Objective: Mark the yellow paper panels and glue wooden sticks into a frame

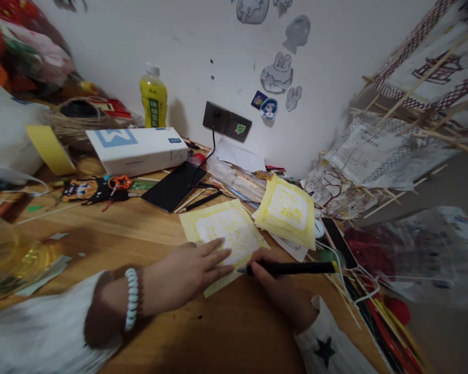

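Observation:
A sheet of paper [244,218] with a yellow border and yellow line drawing lies on the wooden table. Across its left part rests my left hand [195,270], palm down with the fingers stretched out. My right hand [269,272] grips a black marker [296,268] with a yellow end, its tip at the sheet's lower right edge. A stack of similar yellow-bordered papers [290,208] sits just beyond, to the right. My fingers cover part of the sheet's drawing.
Behind the sheet lie a black tablet [171,187] with a cable, a white box [138,148] and a yellow drink bottle [153,96]. A phone [339,241], thin sticks and plastic bags [425,249] crowd the right edge. Paper lanterns on sticks [378,150] stand at right.

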### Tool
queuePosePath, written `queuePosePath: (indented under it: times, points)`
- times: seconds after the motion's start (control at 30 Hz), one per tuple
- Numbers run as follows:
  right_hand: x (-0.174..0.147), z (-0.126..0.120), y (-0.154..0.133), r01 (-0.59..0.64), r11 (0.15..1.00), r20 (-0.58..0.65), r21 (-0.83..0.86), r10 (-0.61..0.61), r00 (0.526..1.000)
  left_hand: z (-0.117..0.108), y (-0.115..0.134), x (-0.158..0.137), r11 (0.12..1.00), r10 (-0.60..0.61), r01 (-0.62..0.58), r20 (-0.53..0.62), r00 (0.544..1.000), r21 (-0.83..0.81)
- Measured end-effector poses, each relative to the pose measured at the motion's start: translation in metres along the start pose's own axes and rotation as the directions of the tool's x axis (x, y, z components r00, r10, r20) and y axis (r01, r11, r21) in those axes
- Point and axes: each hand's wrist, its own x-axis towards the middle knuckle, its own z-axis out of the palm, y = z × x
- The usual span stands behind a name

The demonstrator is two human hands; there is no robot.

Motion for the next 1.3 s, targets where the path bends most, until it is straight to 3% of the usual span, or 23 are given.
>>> queuePosePath:
  times: [0.13, 0.53, 0.83, 0.9, 1.07, 1.3]
  points:
    - [-0.0002, -0.0012, -0.0034, 0.007, 0.997, -0.006, -0.075, -0.008, 1.000, 0.0012, -0.0014, -0.0004, 0.995, -0.007, 0.010, 0.034, 0.999, -0.095]
    - [0.0009, -0.0007, -0.0084, 0.019, 0.989, -0.007, -0.149, -0.020, 1.000, 0.0048, -0.0016, -0.0004, 0.999, 0.011, -0.010, 0.033, 0.999, -0.033]
    - [-0.0010, -0.0048, -0.0076, 0.127, 0.989, 0.143, -0.081, -0.115, 0.983, 0.0005, 0.0003, 0.0008, 0.999, 0.003, -0.002, 0.024, 1.000, -0.046]
    - [-0.0013, -0.0046, -0.0057, 0.112, 0.992, 0.116, -0.062, -0.104, 0.988, 0.0001, 0.0001, 0.0011, 0.999, 0.003, -0.001, 0.027, 1.000, -0.049]
    - [0.0014, -0.0011, -0.0032, 0.012, 1.000, -0.087, 0.005, -0.011, 0.996, 0.0017, -0.0008, 0.0003, 0.999, 0.010, -0.008, 0.037, 0.999, -0.046]
    - [0.0018, 0.0012, 0.0004, -0.011, 0.998, -0.084, -0.054, 0.006, 0.996, -0.0003, 0.0008, 0.0009, 0.999, -0.017, 0.019, 0.060, 0.998, -0.043]
